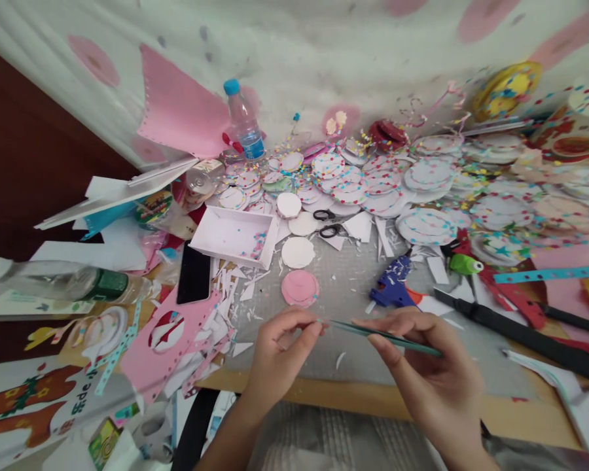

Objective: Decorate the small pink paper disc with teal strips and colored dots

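Note:
Near the table's front edge, my right hand [422,366] grips thin green tweezers [387,337], whose tips point left. The thumb and index finger of my left hand [289,347] are pinched together close to those tips; whatever they hold is too small to name. Just beyond my left hand lies a round pink paper disc [300,288]. Behind it sit white paper discs [298,252] in a column. A white open box [234,235] with small coloured pieces inside stands to the left of them.
Black-handled scissors [330,230], a blue glue gun [391,282] and a black cutter [520,330] lie beyond and right. Stacked decorated discs [429,176] line the back. At left are a phone [194,273], pink paper [152,347] and bottles [69,288].

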`<state>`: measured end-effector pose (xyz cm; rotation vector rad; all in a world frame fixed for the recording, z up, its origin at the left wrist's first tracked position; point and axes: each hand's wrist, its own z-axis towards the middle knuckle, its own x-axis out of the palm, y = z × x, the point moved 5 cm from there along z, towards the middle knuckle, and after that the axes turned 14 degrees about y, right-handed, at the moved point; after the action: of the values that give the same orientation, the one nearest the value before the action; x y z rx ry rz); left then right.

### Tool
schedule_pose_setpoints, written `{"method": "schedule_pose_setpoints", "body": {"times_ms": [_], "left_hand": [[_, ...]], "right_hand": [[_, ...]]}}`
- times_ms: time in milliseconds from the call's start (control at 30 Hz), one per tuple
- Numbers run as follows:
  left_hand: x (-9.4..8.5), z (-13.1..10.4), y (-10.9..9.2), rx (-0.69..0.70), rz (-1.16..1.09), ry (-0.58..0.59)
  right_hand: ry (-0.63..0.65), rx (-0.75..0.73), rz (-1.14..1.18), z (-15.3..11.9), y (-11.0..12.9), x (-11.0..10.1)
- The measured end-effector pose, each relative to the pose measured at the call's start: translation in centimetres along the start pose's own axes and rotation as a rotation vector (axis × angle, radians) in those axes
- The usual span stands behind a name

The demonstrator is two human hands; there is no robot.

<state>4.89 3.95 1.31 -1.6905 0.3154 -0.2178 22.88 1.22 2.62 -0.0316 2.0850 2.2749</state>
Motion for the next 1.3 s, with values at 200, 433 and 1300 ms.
{"method": "schedule_pose_setpoints", "body": {"times_ms": [200, 433, 1300], "left_hand": [[0.5, 0.3, 0.0, -0.003, 0.029, 0.050], [1.1, 0.0, 0.0, -0.131, -0.064, 0.062], [-2.1, -2.0, 3.7, -0.155, -0.234, -0.099]], "right_hand": [[-0.013, -0.043, -0.048, 0.0, 0.1, -0.5], [-0.057, -0.367, -0.275, -0.6, 0.3, -0.5], [0.758, -0.404, -0.464, -0.1, 3.6, 4.1]]}}
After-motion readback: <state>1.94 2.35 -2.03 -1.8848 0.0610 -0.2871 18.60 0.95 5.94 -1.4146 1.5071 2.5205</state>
